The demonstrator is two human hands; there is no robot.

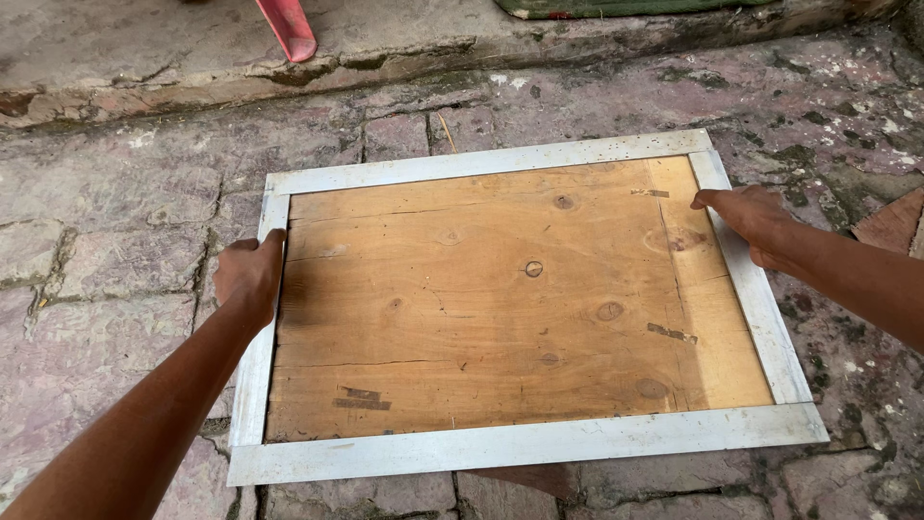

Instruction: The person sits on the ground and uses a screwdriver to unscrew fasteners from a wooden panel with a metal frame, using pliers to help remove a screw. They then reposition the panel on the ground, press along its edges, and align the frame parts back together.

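The left hand (pixel 250 274) grips the left rail of a pale metal frame (pixel 520 445), fingers curled over its outer edge, thumb on top. The frame borders a knotty wooden board (pixel 481 308) (a few dark scuffs mark its face), and the whole panel lies flat on stained stone paving (pixel 106 231). The right hand (pixel 751 220) rests on the right rail, fingers closed together and reaching onto the wood near a knot. Beyond the panel, a red plastic piece (pixel 287 27) sits on a cracked concrete step (pixel 192 67); a reddish tile fragment (pixel 893 221) lies at far right.
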